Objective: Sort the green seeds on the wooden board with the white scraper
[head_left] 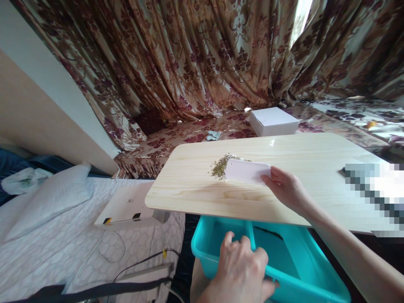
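Observation:
My right hand (285, 187) reaches in over the table from the right, thumb and fingers closed on one end of a white flat scraper (248, 170). The scraper has a small hole in its far corner and stands tilted against a pile of small greenish and white grains (221, 165), covering part of it. Below the table edge, my left hand (240, 267) is at the front rim of a teal two-compartment bin (315, 280). Its fingers bend over into the bin and its thumb lies on the outer side; the fingertips are hidden.
The pale wooden table (195, 193) overhangs the bin's back edge. A blurred-out device (375, 193) is at the table's right. Behind it stands a white box (274, 120). At left, a bed (78, 223) holds a white case (126, 204) and cables (145, 259).

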The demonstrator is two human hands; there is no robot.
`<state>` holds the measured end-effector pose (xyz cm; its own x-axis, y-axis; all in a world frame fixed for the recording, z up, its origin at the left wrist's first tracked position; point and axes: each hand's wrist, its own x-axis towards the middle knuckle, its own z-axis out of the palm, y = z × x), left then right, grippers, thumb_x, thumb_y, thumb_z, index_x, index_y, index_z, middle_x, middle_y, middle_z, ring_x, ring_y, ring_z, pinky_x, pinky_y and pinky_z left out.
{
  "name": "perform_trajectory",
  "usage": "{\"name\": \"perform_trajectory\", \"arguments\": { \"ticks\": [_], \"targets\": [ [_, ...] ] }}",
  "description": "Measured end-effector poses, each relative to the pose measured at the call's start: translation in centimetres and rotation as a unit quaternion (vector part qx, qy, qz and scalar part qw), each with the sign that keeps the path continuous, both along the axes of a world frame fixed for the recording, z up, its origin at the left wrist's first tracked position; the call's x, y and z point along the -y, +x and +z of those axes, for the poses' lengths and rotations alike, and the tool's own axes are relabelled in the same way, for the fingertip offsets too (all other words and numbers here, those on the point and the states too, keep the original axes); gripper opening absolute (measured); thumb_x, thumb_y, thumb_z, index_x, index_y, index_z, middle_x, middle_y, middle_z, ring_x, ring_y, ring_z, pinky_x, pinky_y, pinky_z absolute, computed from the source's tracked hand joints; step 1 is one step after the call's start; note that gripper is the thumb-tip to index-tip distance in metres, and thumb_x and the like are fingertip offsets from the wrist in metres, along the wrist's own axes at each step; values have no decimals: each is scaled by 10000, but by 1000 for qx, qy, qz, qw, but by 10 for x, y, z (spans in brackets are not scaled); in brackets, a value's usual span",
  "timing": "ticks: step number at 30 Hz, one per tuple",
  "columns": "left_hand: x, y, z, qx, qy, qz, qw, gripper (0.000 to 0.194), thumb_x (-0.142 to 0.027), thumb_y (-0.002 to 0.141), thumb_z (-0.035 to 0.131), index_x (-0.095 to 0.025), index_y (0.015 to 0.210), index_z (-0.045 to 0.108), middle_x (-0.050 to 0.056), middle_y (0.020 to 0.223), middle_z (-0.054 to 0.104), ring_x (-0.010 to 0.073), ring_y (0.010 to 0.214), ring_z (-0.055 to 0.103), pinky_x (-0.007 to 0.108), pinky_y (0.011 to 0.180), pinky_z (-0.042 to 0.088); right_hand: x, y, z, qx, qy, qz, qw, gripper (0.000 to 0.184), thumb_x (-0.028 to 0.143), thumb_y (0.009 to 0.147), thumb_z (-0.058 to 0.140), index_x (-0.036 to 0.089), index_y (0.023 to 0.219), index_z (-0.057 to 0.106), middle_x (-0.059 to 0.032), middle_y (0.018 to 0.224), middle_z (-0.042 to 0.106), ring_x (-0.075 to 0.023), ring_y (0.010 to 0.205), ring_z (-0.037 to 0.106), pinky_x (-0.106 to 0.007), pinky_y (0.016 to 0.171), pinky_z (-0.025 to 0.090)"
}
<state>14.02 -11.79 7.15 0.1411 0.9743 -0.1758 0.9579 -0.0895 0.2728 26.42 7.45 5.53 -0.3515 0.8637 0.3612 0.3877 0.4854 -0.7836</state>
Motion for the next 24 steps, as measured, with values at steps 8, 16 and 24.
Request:
{"name": "perform_trajectory", "arguments": {
  "ticks": [8,16,24],
  "targets": [
    [-1,-1,2,10,-12,6,1000,325,-514,772,635,-214,895,657,54,906,628,221,922,587,444,1025,317,1,-5,-3,45,28,8,999,244,379,801,491,229,624,416,14,579,562,-142,560,519,-244,531,408],
    [-1,-1,2,11,-11,9,1000,318,-501,779,629,-208,901,653,60,915,628,223,925,589,465,1037,306,-1,-11,-7,32,9,10,999,278,401,788,493,235,604,367,27,548,502,-140,550,486,-247,523,404],
    [0,-1,2,2,2,10,1000,320,-517,784,617,-217,890,649,51,905,623,214,927,592,449,1046,300,7,-20,-9,20,-27,57,998,273,388,773,512,226,589,393,42,505,457,-121,518,430,-230,468,349]
  ]
}}
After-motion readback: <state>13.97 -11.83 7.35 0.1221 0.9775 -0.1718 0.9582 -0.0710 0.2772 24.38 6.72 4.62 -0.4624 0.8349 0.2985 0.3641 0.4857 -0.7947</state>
